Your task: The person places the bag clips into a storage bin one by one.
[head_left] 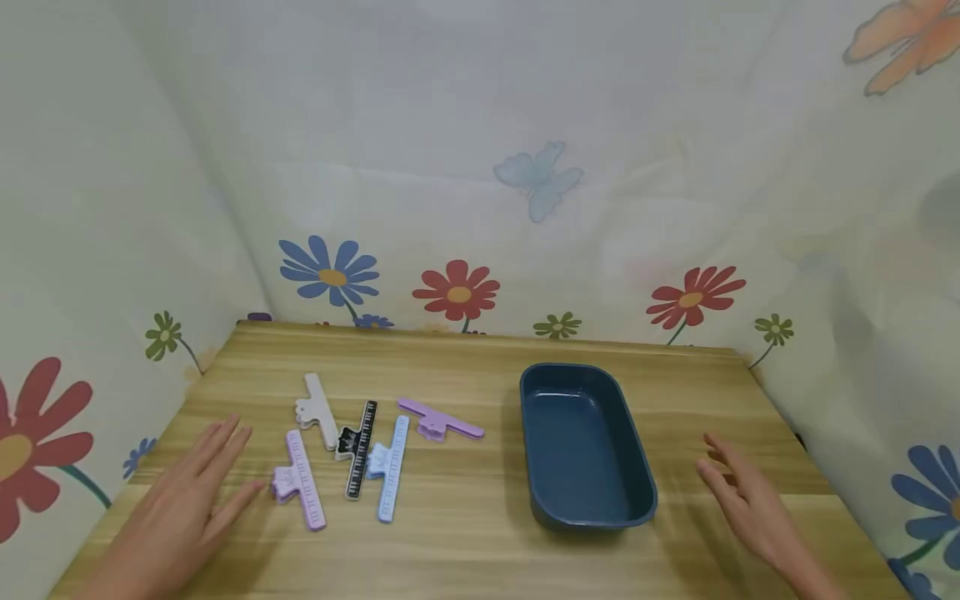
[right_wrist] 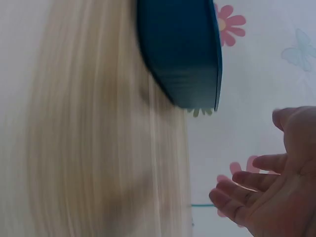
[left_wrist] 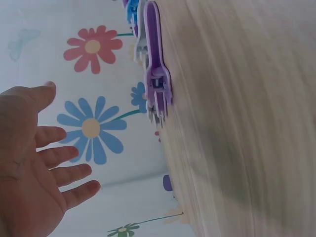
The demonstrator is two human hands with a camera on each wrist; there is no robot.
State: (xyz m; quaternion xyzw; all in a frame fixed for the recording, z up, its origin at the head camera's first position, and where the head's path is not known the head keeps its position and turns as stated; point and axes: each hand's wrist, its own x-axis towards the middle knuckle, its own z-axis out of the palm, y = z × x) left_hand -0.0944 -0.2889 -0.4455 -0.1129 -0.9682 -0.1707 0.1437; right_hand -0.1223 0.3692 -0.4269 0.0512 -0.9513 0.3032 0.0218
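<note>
My left hand hovers over the table's left side, fingers spread and empty, its thumb close to the nearest purple clip. Several long bag clips with ruler-like or piano-key bars lie beyond it: a white clip, a black clip, a light blue clip and a second purple clip. In the left wrist view, the purple clip shows its spring end. My right hand, relaxed and holding nothing, is to the right of a dark blue rectangular tub, whose inside shows nothing in it.
The wooden table has its back edge against a pale curtain printed with flowers and butterflies. This cloth also hangs along both sides. Bare wood separates the clips from the tub.
</note>
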